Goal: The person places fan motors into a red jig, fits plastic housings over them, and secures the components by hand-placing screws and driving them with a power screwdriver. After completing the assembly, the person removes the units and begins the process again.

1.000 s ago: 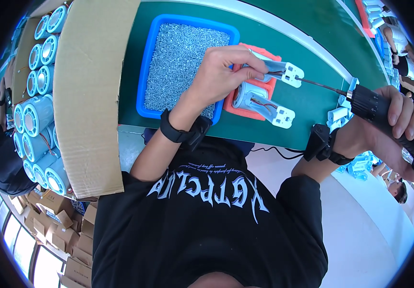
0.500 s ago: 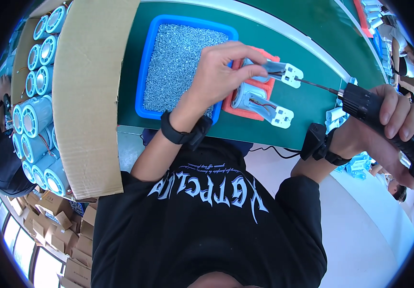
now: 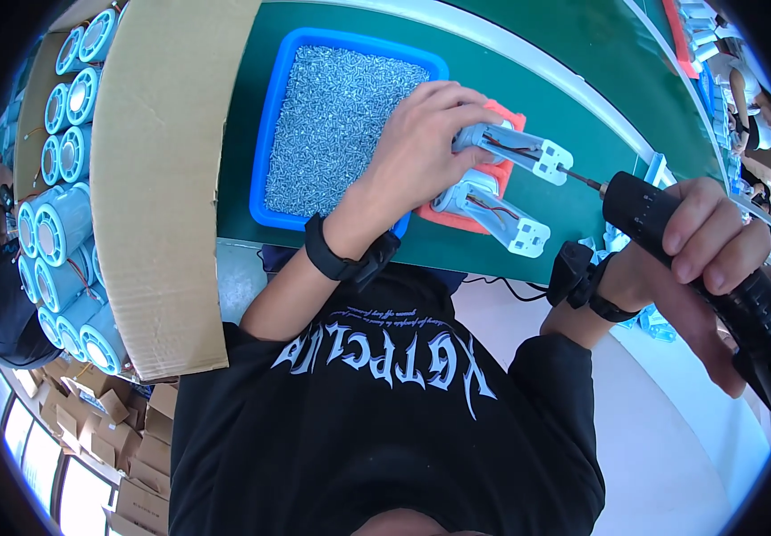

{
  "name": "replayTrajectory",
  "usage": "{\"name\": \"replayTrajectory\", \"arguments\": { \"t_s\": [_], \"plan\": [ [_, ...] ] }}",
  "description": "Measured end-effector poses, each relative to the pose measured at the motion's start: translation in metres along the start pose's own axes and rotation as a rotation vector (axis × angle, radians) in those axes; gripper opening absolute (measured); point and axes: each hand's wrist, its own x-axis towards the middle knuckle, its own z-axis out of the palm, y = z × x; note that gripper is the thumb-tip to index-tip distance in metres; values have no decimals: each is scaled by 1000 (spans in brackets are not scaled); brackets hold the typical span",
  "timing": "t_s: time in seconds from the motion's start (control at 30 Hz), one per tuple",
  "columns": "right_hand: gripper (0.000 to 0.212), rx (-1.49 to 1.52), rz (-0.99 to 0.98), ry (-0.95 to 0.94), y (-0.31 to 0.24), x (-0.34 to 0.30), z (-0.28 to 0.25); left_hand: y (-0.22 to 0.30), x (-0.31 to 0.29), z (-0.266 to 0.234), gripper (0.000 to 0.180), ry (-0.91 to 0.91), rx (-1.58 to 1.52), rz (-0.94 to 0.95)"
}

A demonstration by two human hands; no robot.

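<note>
My left hand [image 3: 428, 134] is closed around the body of a light-blue plastic housing [image 3: 518, 146] with wires in its open channel. A perforated white end piece [image 3: 551, 164] points right from it. My right hand [image 3: 712, 234] grips a black electric screwdriver [image 3: 643, 209], its long thin bit reaching left to that end piece. Whether a screw sits at the tip is too small to tell. Nearer to me, a second light-blue housing [image 3: 495, 214] of the same shape rests in a red-orange foam holder [image 3: 457, 221], partly hidden by my left hand.
Left of the holder, a blue tray [image 3: 265, 170] is filled with small silver screws [image 3: 332, 116]. A cardboard box [image 3: 166, 188] at the left holds several light-blue cylinders [image 3: 63, 223]. Further light-blue parts lie beyond my right wrist. Other people are at the far edges.
My left fingers have gone from a pinch above the farther housing to a hold around it. Both housings have tilted slightly toward me. The screwdriver has moved left and nearer to me.
</note>
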Motion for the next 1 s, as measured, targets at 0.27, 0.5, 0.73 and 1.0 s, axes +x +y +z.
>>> {"name": "replayTrajectory", "arguments": {
  "t_s": [0.27,0.5,0.73,1.0],
  "plan": [
    [89,-3,23,-202,0,9,5,-6,0,4,36,77,-42,14],
    [81,58,-56,-121,6,7,9,0,0,2,41,28,-41,-43],
    [76,79,-64,-42,1,4,8,-2,-2,0,41,10,-51,-66],
    [79,108,-29,10,-2,1,4,-8,-4,7,36,96,-28,-15]
  ]
}}
